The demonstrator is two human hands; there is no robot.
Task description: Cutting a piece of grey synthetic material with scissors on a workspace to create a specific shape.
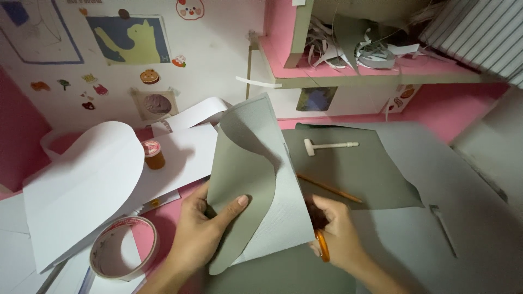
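Jar label: a pale round lid sticker with red print tops the small amber jar [153,154], which stands on white paper left of the curled grey sheet.
Tape roll [123,255]: lower left, lying flat; its white core ring carries red printing.
Wall pictures: a blue and yellow cat poster [131,39] at upper left; small stickers [149,76] below it.
Screens: none visible.

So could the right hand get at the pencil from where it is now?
Probably yes. The pencil lies in the open on the dark grey sheet, just beyond the right hand, with nothing over it. But that hand's grip is taken up by the orange-handled scissors, so it would need freeing first.
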